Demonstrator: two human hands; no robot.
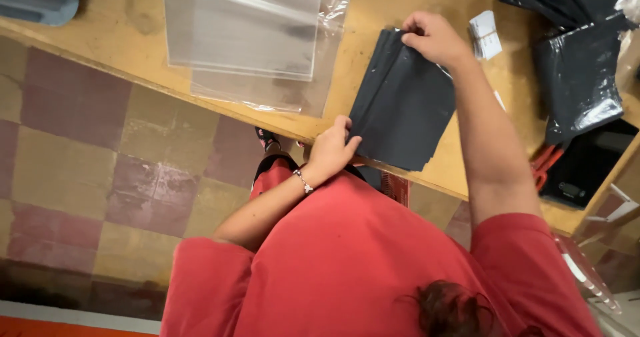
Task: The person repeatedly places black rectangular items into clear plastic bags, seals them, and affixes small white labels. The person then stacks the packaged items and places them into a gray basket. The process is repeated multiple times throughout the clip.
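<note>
Head view looks down over a person in a red shirt [373,264] standing at a wooden bench [120,37]. A folded dark grey fabric piece [403,107] lies flat on the bench near its front edge, one corner overhanging slightly. The left hand [330,152], wearing a thin bracelet [304,182], has its grip clenched on the fabric's near corner at the bench edge. The right hand [433,38] has its grip pinched on the fabric's far top corner. Just beside the fabric lies a stack of clear plastic bags [253,37], apart from it. A small stack of white paper tags [485,34] sits near the right hand. Dark items wrapped in glossy plastic [577,77] lie further along the bench. Below is a checkered tile floor [87,170].
</note>
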